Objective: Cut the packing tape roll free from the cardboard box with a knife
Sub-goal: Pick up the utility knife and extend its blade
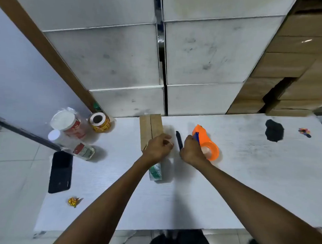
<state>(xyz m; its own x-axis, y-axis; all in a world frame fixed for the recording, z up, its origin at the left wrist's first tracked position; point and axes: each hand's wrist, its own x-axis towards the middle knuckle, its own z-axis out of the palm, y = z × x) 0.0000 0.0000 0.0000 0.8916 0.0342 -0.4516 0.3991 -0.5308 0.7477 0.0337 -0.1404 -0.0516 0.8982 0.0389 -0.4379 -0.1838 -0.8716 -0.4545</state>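
I see my left hand (158, 146) pressing the cardboard box (150, 131), at 12 o'clock on the white desk (245, 179), steadying it. My right hand (191, 150) closes around a dark knife (179, 140), beside the orange tape dispenser (205, 141) at 1 o'clock, poised to cut.

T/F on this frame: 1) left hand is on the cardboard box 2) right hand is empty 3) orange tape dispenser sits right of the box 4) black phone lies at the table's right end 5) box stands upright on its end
1) True: the left hand rests on the cardboard box.
2) False: the right hand grips a dark knife.
3) True: the orange tape dispenser lies right of the box.
4) False: the black phone lies at the table's left edge.
5) False: the box lies flat, lengthwise.
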